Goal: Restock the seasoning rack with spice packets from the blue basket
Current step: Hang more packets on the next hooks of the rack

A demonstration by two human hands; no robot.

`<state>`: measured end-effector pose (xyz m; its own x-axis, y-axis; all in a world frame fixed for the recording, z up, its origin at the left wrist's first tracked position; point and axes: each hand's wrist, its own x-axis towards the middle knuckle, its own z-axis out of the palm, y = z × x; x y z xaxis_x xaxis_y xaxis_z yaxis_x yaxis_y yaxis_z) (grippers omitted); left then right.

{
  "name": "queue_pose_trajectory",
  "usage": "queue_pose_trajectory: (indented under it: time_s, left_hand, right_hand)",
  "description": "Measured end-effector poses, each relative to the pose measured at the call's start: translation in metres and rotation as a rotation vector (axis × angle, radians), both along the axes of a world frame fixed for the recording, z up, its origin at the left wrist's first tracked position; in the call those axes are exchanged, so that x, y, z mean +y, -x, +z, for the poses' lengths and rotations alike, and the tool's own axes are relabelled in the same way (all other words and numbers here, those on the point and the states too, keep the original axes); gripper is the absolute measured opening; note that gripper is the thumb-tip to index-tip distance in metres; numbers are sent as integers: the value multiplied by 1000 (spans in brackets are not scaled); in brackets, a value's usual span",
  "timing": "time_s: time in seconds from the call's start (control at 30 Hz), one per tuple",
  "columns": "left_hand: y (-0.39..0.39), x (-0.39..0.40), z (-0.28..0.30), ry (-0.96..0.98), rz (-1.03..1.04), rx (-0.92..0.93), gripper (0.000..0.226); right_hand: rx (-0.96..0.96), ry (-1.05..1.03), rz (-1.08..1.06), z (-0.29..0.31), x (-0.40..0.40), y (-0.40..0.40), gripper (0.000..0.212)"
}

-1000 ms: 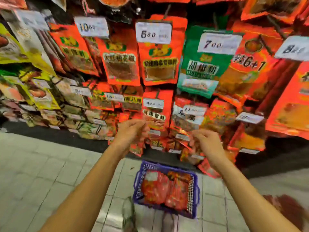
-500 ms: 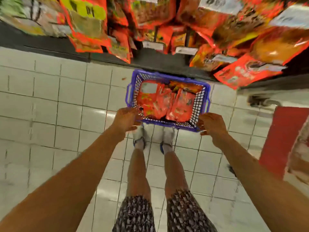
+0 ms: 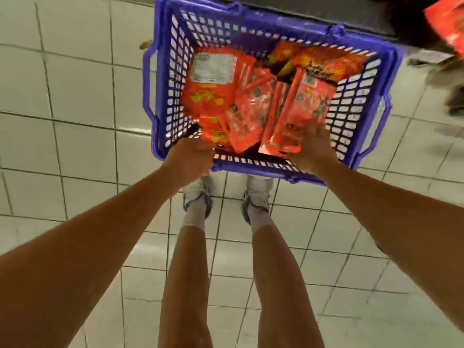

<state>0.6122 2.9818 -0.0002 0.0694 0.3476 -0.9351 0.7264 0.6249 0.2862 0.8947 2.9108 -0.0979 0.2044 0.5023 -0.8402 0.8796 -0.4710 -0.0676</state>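
- Two arms reach down to the blue basket (image 3: 361,104) on the tiled floor (image 3: 75,96).
- Red spice packets (image 3: 241,106) lie inside the basket.
- Left hand (image 3: 188,162) is curled at the basket's near rim; what it holds is hidden.
- Right hand (image 3: 310,149) grips one packet's (image 3: 301,106) near end.

Basket (image 3: 160,79) is sitting on the tiled floor (image 3: 75,96), directly ahead of the person's shoes (image 3: 258,192). Spice packets (image 3: 251,104) are lying piled and overlapping inside it. Left hand (image 3: 190,159) is resting at the basket's near-left corner; right hand (image 3: 311,149) is reaching over the near rim onto the right-side packets. Rack base (image 3: 313,8) is running behind the basket, more packets hanging at far right.
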Motion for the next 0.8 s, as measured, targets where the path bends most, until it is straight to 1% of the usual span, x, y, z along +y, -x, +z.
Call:
queue_pose_trajectory:
  time_s: [0.03, 0.07, 0.1, 0.13, 0.2, 0.33, 0.4, 0.43, 0.5, 0.57, 0.6, 0.63, 0.67, 0.7, 0.73, 0.77, 0.8]
  left_hand:
    - [4, -5, -7, 16, -25, 2, 28]
    - [7, -9, -16, 4, -38, 16, 28]
    - [8, -10, -22, 14, -45, 19, 27]
    - [9, -11, -27, 15, -47, 21, 26]
    - [11, -11, -31, 21, -54, 30, 24]
    - [9, -6, -28, 29, -88, 57, 25]
    - [3, -3, -25, -27, -167, 73, 23]
    - [-1, -1, -23, -77, -209, 64, 28]
    - [-10, 1, -15, -204, -267, -4, 56]
    - [-21, 6, -10, -340, -354, -78, 87]
    - [-26, 9, -8, -396, -424, -95, 98]
    - [-31, 13, -7, -448, -514, -98, 102]
    - [-35, 16, -6, -502, -606, -101, 96]
    - [-38, 18, -8, -533, -684, -126, 78]
    - [-41, 20, -9, -519, -729, -163, 49]
    - [-42, 20, -8, -463, -712, -196, 22]
    - [-41, 19, -8, -398, -646, -209, 10]
  right_hand:
    - [-47, 21, 94, -15, -3, 0, 109]
    - [-87, 34, 149, -27, -5, 2, 120]
    - [-116, 24, 172, -37, -6, 2, 121]
    - [-137, -2, 176, -43, -7, 4, 116]
    - [-159, -96, 169, -44, -5, 2, 99]
    - [-63, -348, 82, -13, 13, -12, 49]
    - [12, -392, 85, 12, 27, -15, 49]
    - [85, -413, 88, 26, 35, -15, 51]
    - [263, -452, 139, 57, 46, -14, 48]
    - [406, -435, 231, 83, 53, -10, 33]
    - [463, -403, 263, 92, 55, -7, 26]
    - [512, -361, 275, 100, 57, -2, 22]
    - [551, -323, 265, 104, 59, 2, 21]
    - [583, -305, 238, 107, 60, 7, 20]
    - [596, -309, 201, 107, 61, 11, 20]
    - [587, -336, 155, 103, 62, 14, 18]
    - [550, -370, 97, 97, 62, 13, 16]
